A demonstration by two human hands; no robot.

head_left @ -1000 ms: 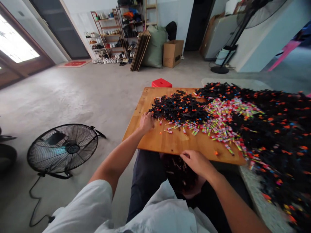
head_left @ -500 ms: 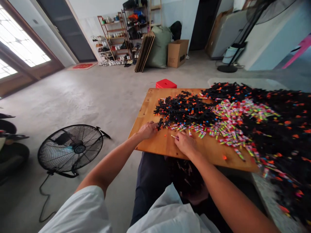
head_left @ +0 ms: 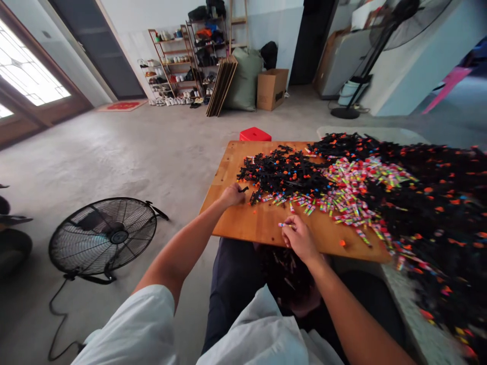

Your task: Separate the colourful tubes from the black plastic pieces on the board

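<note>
My left hand (head_left: 232, 195) is closed around a small black plastic piece (head_left: 244, 189), whose end sticks out past the fingers toward the right. It is just above the wooden board, at the left end of a heap of similar black pieces (head_left: 283, 170) with orange and blue bits. My right hand (head_left: 300, 237) pinches a short, colourful printed tube (head_left: 285, 225) between thumb and fingers over the board's near edge. Behind it, many more such tubes (head_left: 352, 177) lie in a loose pile.
The wooden board (head_left: 243, 223) lies over my lap. A larger black heap (head_left: 449, 203) spreads to the right. An orange piece (head_left: 342, 243) rests near the front edge. A red stool (head_left: 255, 134) stands behind, and a floor fan (head_left: 110, 235) to the left.
My left hand has drawn back from the black heap, now holding a black piece. My right hand has moved slightly right and nearer to me, still pinching the tube.
</note>
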